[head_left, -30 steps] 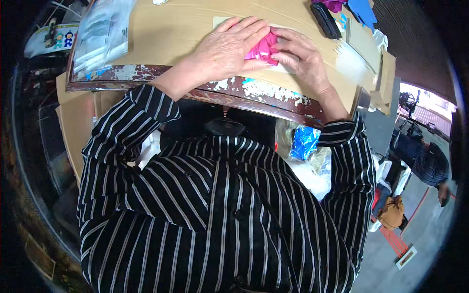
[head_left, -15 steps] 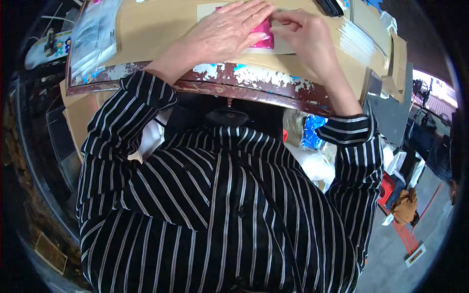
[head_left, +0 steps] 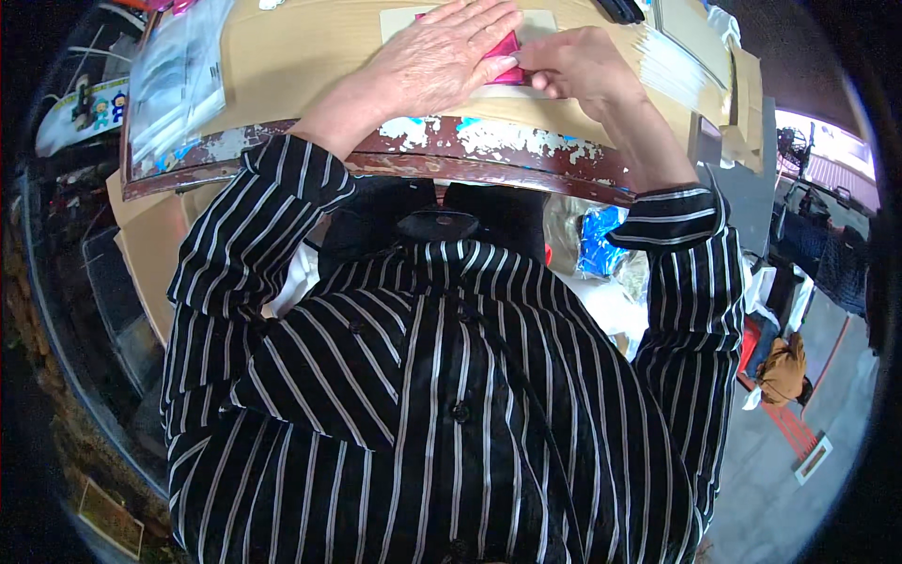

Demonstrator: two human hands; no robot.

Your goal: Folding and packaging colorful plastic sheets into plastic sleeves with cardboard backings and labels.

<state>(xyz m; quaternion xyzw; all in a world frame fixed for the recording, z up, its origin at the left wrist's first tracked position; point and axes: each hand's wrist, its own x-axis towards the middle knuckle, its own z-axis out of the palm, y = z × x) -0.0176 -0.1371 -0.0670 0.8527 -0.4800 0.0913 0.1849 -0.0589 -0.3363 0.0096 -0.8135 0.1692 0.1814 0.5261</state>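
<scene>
A shiny pink flat piece (head_left: 505,68) lies on a pale square sheet (head_left: 396,23) at the far middle of the cardboard-covered table. Across its left part my left hand (head_left: 427,66) rests palm down, fingers extended and thumb on the pink surface. Much of the piece is hidden under that hand. My right hand (head_left: 587,70) is at the piece's right edge, its fingers curled and pinched close to my left thumb. Whatever sits between the right fingertips is too small to make out.
Clear plastic bags (head_left: 178,80) are heaped on the table's left. Thin white strips or sheets (head_left: 672,70) lie on the right, near a black object (head_left: 620,9). The worn brown table edge (head_left: 451,141) runs before me. Below sits a blue plastic package (head_left: 601,242).
My right hand has turned and come down slightly, its fingers now more curled at the pink piece's edge. My left hand stays flat in nearly the same spot.
</scene>
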